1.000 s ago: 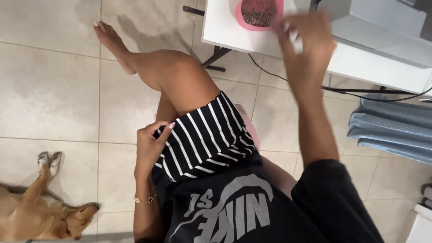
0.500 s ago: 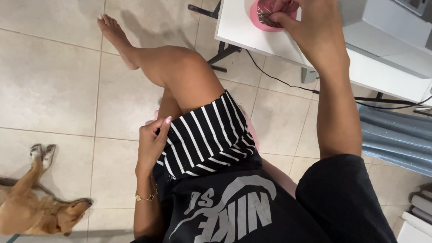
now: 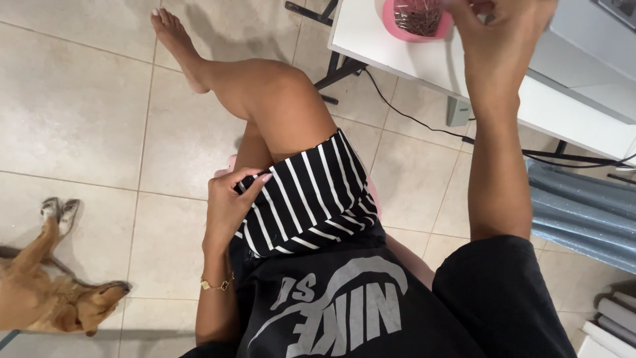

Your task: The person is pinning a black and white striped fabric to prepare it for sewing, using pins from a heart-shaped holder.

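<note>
Striped fabric point(image 3: 308, 199) lies over the lap, its left edge pinched by left hand point(image 3: 228, 202). Right hand point(image 3: 500, 26) is raised at the white table point(image 3: 371, 46) edge beside the pink pin bowl point(image 3: 414, 20); grip unclear. Dog point(image 3: 50, 295) lies on floor at left, well apart.

No packages, labels, signs or screens show here. The nearest thing to one is the large grey printed logo point(image 3: 338, 308) across the front of the black shirt, near the bottom edge, right of centre.
</note>
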